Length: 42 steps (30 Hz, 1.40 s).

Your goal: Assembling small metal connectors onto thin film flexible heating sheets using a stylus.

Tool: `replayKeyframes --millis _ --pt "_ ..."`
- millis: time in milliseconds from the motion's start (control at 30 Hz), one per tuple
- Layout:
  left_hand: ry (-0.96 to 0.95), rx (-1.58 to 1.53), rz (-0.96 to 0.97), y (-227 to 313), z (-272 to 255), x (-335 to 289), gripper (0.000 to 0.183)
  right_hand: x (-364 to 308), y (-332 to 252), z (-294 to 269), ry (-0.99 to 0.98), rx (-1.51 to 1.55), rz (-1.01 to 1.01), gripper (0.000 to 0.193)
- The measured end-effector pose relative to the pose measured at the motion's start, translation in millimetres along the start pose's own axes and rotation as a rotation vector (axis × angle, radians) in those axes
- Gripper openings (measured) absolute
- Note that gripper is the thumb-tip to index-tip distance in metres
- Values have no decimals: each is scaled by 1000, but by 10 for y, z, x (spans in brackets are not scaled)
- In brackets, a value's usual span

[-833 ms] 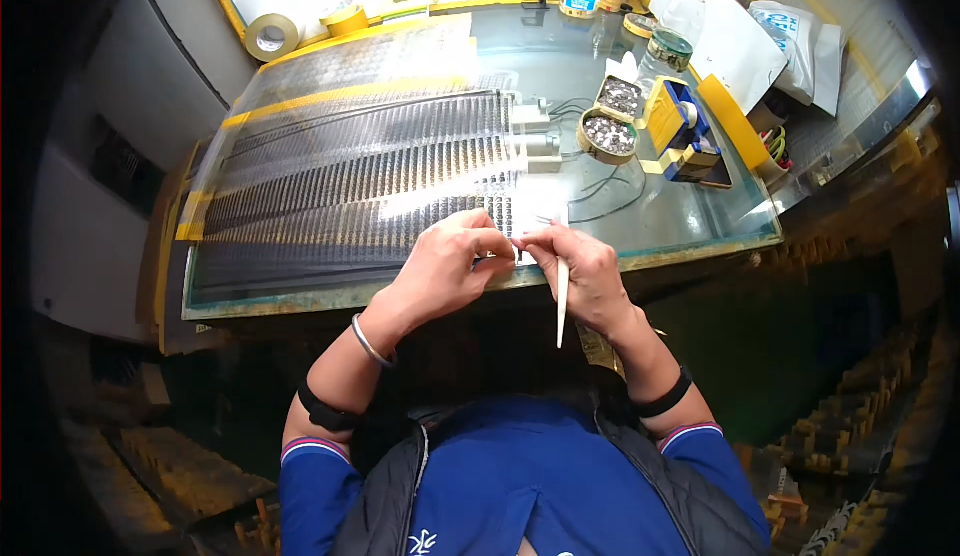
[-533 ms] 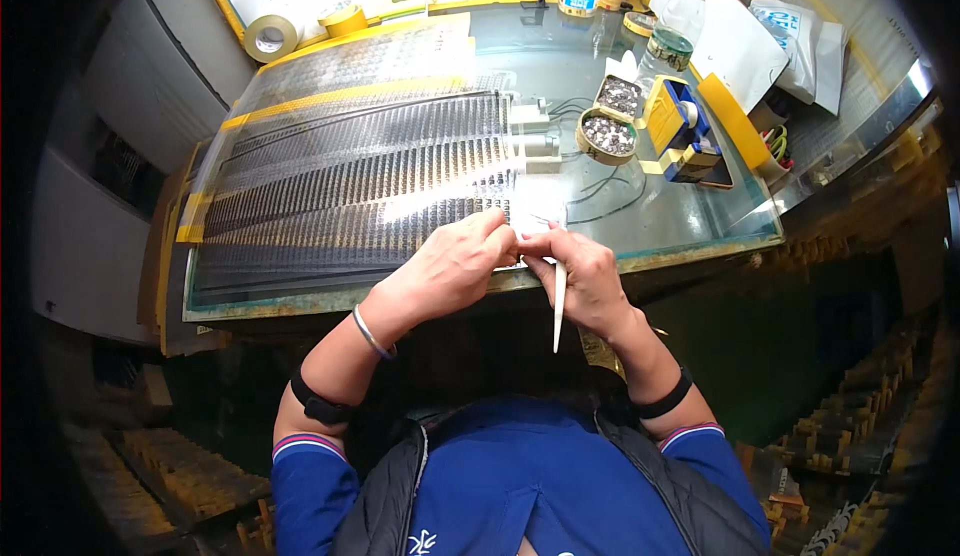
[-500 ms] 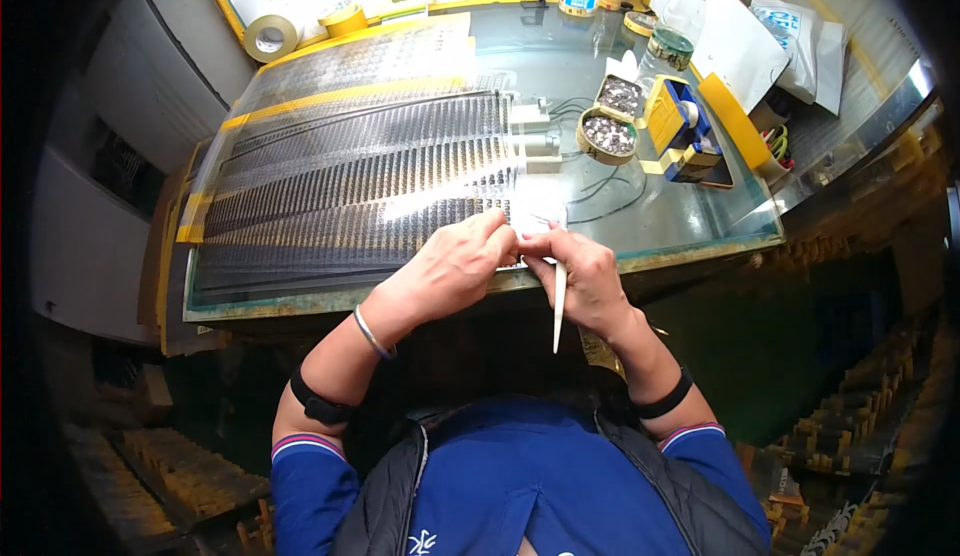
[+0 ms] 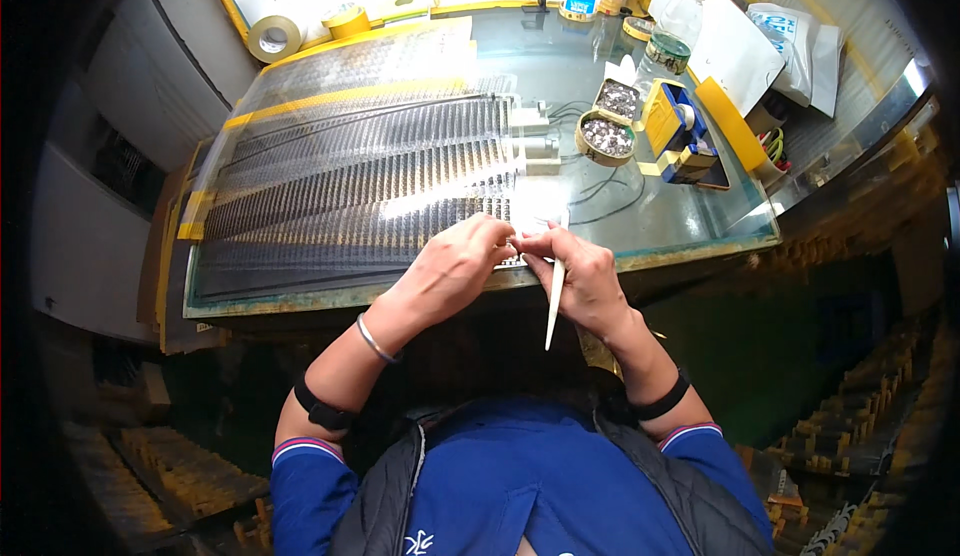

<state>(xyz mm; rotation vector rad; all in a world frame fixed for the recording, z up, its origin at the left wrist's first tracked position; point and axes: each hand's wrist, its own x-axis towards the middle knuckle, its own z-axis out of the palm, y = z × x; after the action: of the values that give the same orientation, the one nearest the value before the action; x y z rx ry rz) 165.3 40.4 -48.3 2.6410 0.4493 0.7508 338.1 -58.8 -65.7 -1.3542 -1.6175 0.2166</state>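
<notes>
R hand [image 4: 580, 276] grips slim, off-white tapered tool [image 4: 554, 306], lower end hanging past front edge of glass-topped table [image 4: 650, 228]. L hand [image 4: 452, 261] fingertips meet R's; can't tell what they hold, if anything. Dark, finely patterned strips [image 4: 350, 171] lie in rows nearby; prob. midway, amt left unclear.

A: What did the person wear?

B: It was a blue shirt [image 4: 480, 461] with short sleeves [image 4: 312, 486]. Thin white and red stripes [image 4: 309, 443] went around their ends.

A: Was there something over the shirt?

B: Yes, a dark quilted vest [image 4: 690, 491], open at the front. Beside its edge, the shirt showed a white mark [image 4: 419, 542].

A: And lower on the arms?

B: A silver bracelet [image 4: 370, 342] circled the left wrist, and a black band [image 4: 325, 414] was near each elbow.
</notes>
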Motion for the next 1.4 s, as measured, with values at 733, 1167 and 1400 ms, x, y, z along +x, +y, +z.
replayKeyframes --millis 733,1167,1400 --pt "205 177 29 230 217 -365 32 23 -214 7 -96 -421 -184 17" --pt "235 149 10 217 217 -360 35 32 -24 67 47 -226 -242 18" --pt "254 137 -3 226 214 -355 33 -44 -16 146 182 -146 -175 21"
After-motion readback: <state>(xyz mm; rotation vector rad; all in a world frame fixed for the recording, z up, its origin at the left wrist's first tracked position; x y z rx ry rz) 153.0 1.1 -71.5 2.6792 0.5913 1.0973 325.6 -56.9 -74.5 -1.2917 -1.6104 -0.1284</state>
